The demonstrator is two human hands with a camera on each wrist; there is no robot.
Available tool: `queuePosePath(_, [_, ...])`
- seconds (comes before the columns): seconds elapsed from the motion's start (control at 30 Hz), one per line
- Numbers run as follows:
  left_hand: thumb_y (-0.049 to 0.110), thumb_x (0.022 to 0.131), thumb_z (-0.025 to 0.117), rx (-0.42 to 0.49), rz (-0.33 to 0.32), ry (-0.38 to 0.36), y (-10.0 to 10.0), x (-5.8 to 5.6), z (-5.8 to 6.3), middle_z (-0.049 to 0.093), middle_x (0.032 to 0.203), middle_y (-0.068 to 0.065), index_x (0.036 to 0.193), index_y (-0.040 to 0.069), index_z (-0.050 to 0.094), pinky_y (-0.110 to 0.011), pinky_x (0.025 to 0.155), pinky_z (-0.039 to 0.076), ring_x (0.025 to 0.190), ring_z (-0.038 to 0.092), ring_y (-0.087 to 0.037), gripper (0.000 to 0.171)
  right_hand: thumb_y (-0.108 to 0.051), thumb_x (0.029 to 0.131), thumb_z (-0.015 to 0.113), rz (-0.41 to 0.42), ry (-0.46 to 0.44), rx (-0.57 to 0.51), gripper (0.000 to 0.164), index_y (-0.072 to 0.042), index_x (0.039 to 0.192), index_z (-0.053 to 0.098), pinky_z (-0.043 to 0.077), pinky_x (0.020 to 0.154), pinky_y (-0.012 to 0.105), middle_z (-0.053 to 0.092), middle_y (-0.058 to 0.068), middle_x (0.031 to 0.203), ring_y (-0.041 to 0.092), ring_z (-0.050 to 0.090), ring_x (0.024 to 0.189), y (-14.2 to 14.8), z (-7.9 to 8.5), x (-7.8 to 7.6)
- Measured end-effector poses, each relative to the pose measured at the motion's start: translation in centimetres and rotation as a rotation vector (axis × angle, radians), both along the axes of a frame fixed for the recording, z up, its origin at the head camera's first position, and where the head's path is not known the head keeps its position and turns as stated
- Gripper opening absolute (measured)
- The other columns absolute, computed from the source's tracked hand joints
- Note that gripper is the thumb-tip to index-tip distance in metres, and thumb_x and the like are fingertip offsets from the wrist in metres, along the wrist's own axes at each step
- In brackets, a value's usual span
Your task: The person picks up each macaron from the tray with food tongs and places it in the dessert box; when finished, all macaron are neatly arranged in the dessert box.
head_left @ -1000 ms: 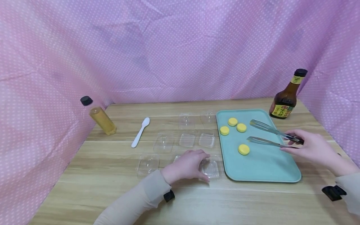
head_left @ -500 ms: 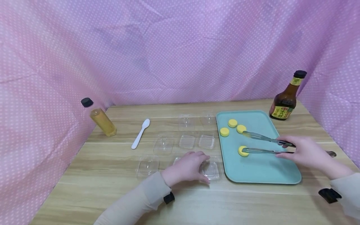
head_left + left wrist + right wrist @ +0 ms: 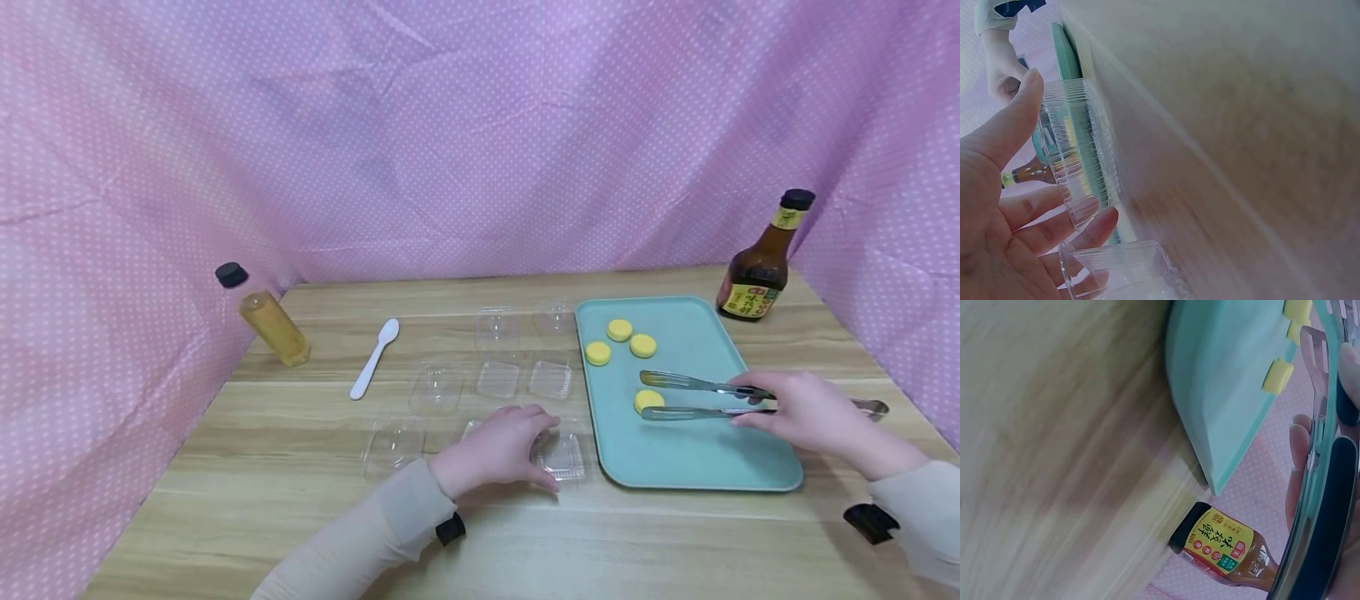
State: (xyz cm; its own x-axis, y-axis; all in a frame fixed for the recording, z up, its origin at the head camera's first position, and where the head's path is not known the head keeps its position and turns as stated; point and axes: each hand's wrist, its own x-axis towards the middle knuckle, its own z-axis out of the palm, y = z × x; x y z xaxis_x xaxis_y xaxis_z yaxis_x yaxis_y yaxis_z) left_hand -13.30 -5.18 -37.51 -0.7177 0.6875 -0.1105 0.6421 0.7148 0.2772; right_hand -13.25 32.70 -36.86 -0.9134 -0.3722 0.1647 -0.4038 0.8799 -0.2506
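My right hand [image 3: 813, 417] grips metal tongs [image 3: 693, 413] with black handles over the green tray [image 3: 720, 458]. Their two arms are spread, one on the far side of a round yellow piece [image 3: 648, 400], the other overlapping its near edge. Three more yellow pieces [image 3: 618, 330] lie toward the tray's far left. In the right wrist view the fingers wrap the tong handle [image 3: 1329, 519]. My left hand [image 3: 498, 448] holds a small clear plastic box [image 3: 561, 454] beside the tray, thumb at one corner and fingers along its side, as the left wrist view shows.
Several other clear plastic boxes [image 3: 498, 379] and lids [image 3: 437, 388] stand left of the tray. A white spoon [image 3: 373, 360] lies farther left, near a bottle of yellowish liquid [image 3: 274, 327]. A brown sauce bottle [image 3: 756, 271] stands behind the tray's right corner. Pink dotted cloth [image 3: 465, 142] hangs behind.
My right hand has moved left and toward me with the tongs, bringing their tips from right of the nearest yellow piece to either side of it. The left hand has stayed in place.
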Motion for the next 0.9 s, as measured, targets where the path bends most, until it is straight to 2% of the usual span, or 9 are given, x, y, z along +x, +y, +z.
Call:
queuePosePath(0.17, [0.052,0.066,0.079,0.003,0.000,-0.008,0.04,0.05,0.01,0.061,0.122,0.000,0.131,0.008,0.054,-0.032,0.107,0.038,0.110,0.057,-0.013,0.082,-0.028,0.069,0.083,-0.004,-0.023,0.029,0.047,-0.003,0.106,0.068,0.040,0.051,0.022,0.070,-0.001,0.081,0.001,0.054,0.065,-0.06,-0.10,0.04])
queuePosePath(0.4, [0.051,0.066,0.079,0.005,0.002,-0.021,0.10,-0.20,0.04,0.061,0.123,0.000,0.132,0.009,0.053,-0.031,0.107,0.039,0.110,0.057,-0.013,0.083,-0.028,0.069,0.083,0.003,0.000,0.045,0.044,-0.005,0.103,0.069,0.045,0.052,0.025,0.069,-0.003,0.080,0.005,0.058,0.065,-0.14,0.08,0.00])
queuePosePath(0.63, [0.049,0.066,0.080,0.022,-0.005,-0.015,0.01,-0.30,0.03,0.062,0.120,-0.001,0.131,0.007,0.054,-0.030,0.105,0.041,0.107,0.058,-0.012,0.082,-0.029,0.070,0.081,-0.001,0.011,0.062,0.042,-0.005,0.103,0.070,0.046,0.052,0.030,0.071,0.002,0.082,0.011,0.061,0.066,-0.34,0.39,-0.18])
queuePosePath(0.9, [0.050,0.065,0.080,0.021,-0.003,-0.019,-0.04,-0.28,-0.12,0.062,0.120,0.000,0.131,0.008,0.054,-0.030,0.105,0.040,0.108,0.058,-0.012,0.083,-0.026,0.069,0.082,0.018,0.058,0.066,0.037,-0.008,0.099,0.071,0.047,0.051,0.032,0.070,0.000,0.081,0.005,0.054,0.063,-0.29,0.30,0.03])
